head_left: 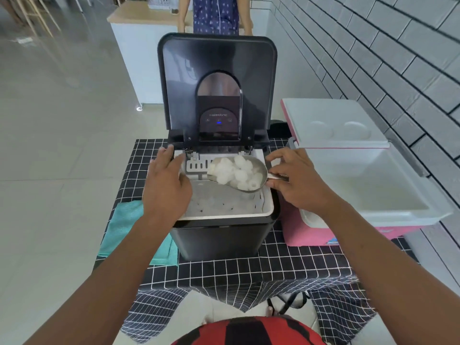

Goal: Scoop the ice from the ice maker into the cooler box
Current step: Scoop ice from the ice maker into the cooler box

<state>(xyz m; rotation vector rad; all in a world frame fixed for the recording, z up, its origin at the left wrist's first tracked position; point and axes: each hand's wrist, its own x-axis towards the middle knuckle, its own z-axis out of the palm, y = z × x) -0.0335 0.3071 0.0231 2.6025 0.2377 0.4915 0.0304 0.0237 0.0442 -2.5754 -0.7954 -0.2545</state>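
A black ice maker (219, 235) stands in the middle of the table with its lid raised upright. Its white basket (224, 204) holds only a few bits of ice. My right hand (296, 180) grips the handle of a metal scoop (258, 170) heaped with ice cubes (239, 170), held level above the basket. My left hand (166, 180) rests on the maker's left rim, fingers spread, holding nothing. To the right sits a pink cooler box (311, 232) with a white interior (368, 185), its lid (333, 125) open.
A black tablecloth with a white grid (249, 270) covers the table. A teal cloth (124, 225) lies left of the ice maker. A white brick wall (398, 58) runs along the right. Another person (215, 13) stands behind at a counter.
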